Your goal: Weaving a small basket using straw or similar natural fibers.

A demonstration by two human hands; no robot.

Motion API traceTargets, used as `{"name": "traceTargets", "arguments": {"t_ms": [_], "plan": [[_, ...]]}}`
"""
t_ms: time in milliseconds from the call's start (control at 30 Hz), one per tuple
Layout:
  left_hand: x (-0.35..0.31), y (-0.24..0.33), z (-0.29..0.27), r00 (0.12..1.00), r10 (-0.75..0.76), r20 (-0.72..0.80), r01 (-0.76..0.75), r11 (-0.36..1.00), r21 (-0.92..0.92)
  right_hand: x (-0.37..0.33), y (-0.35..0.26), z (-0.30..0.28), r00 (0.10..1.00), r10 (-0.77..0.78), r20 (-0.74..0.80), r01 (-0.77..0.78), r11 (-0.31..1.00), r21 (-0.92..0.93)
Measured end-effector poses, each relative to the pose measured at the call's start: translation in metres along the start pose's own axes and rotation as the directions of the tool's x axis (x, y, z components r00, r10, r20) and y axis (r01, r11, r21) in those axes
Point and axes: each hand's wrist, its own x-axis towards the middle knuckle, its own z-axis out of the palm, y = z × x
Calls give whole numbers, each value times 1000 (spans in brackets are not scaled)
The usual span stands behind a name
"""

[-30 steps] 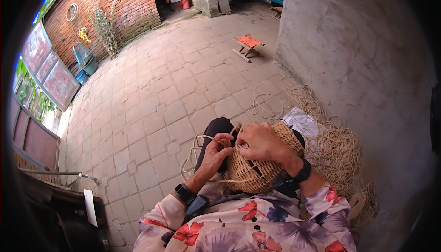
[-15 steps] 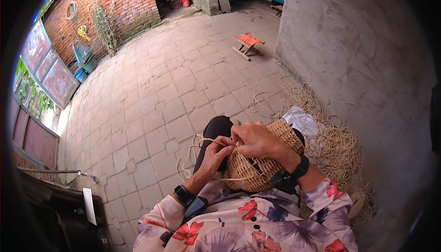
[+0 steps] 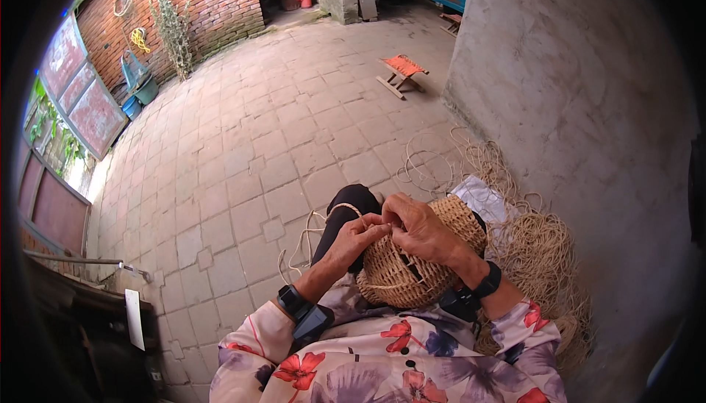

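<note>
Paved yard; basket toward right edge of lap, probably braced there to free both hands; left fingers pinching cord; right fingers at basket's far-left edge, exact grip hidden.

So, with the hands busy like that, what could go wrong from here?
The loose cord trailing over the dark-clad knee might snag or slip.

The woven piece sits at the lap, with the left hand and right hand close together near one edge, so it could tilt or shift.

The heap of cord by the wall lies in jumbled loops and may tangle if pulled.
</note>
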Motion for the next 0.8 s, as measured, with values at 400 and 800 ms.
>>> {"name": "traceTargets", "arguments": {"t_ms": [400,800], "plan": [[5,-14,-7,998,33,56,-39,994,102,-19,-4,-3,987,69,-148,-128,892,-434],[7,0,4,994,98,-47,-101,993,-62,-22,-2,-3,995,73,-67,-93,922,-376]]}}
